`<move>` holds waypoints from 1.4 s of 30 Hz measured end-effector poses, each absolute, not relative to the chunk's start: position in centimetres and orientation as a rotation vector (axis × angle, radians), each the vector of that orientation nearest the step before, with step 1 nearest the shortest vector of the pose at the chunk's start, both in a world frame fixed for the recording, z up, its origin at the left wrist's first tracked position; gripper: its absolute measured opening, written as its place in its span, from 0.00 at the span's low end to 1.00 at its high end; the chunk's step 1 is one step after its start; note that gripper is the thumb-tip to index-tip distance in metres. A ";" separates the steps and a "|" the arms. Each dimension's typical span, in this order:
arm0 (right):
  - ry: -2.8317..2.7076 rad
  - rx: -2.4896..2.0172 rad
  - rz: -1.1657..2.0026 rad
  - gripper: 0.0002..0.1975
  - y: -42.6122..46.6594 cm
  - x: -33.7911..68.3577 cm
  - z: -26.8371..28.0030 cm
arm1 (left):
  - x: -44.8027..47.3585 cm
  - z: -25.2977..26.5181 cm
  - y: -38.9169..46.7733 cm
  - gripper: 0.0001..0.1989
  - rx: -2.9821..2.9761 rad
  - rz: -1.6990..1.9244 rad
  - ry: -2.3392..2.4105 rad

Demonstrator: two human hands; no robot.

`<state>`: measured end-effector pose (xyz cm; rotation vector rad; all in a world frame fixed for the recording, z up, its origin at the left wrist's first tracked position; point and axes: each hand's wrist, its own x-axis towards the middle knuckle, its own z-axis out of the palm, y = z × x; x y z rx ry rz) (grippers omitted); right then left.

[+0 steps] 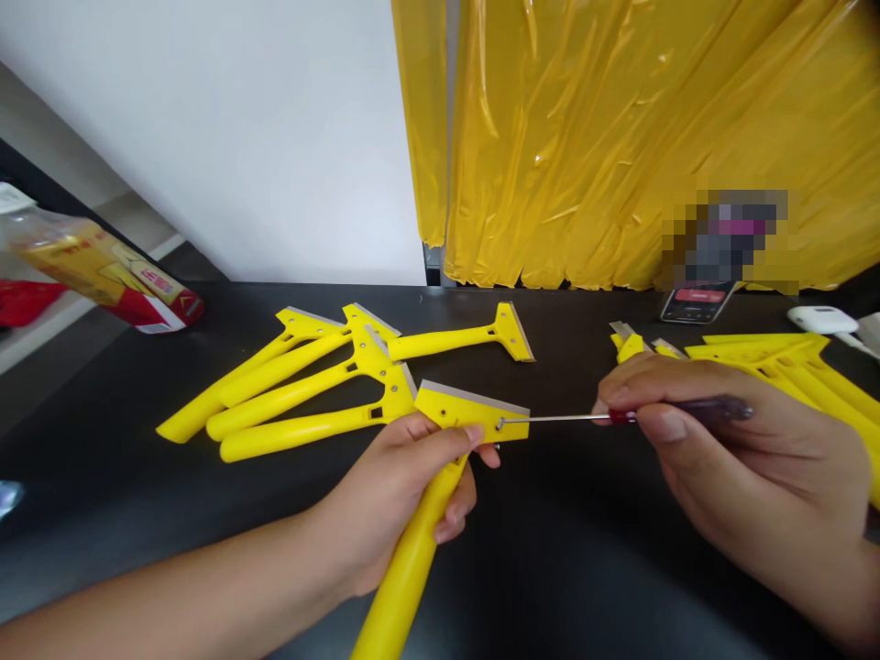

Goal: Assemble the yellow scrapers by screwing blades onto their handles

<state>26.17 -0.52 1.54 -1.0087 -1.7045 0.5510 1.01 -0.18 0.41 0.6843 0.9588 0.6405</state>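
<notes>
Two hands point(405, 463) point(763, 458), one held scraper point(412, 545), one screwdriver point(622, 416)

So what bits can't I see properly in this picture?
In the head view:
- The end of the held scraper's handle: cut off by the bottom edge.
- Some scrapers on the right: partly behind the right hand, so I can't count them.
- The screwdriver's tip: too small to tell its shape.
- The phone's upper part: hidden by blocky squares.
- A shiny thing: cut off by the left edge.

Yellow scraper point(419, 518), black tabletop point(570, 559).
</notes>
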 end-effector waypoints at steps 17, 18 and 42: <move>-1.845 -0.785 0.632 0.20 -0.3 26.3 1.9 | 1.1 0.5 -0.2 0.16 0.661 0.627 0.958; -1.849 -0.775 0.635 0.20 -0.3 26.4 1.9 | 1.1 0.5 -0.2 0.15 0.668 0.627 0.958; -1.910 -0.777 0.559 0.14 -0.1 26.0 2.9 | 1.0 0.1 -0.2 0.15 0.681 0.640 0.959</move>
